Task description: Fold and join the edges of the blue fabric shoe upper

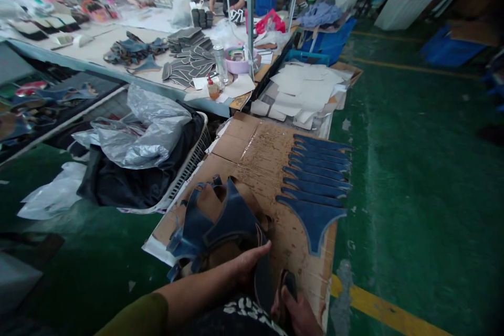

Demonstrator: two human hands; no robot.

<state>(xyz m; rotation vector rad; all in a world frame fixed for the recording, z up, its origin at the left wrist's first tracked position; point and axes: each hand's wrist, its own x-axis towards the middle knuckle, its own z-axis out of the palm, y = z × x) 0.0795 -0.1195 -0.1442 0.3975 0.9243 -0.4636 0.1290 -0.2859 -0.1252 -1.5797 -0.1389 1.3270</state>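
My left hand (pixel 249 265) grips a bundle of dark blue cut leather pieces (pixel 220 220) over a glue-stained cardboard sheet (pixel 260 155). My right hand (pixel 296 311) sits low at the bottom edge, its fingers closed on a small dark object (pixel 290 284) that I cannot identify. To the right on the cardboard lies a neat overlapping row of blue flared pieces (pixel 317 178), apart from both hands.
A white basket (pixel 192 160) with black cloth and grey plastic bags stands to the left. Beyond lie white paper patterns (pixel 305 89) and a long worktable (pixel 118 47) with grey pieces, a bottle and a pink bowl. Two people sit at the far end. Green floor extends right.
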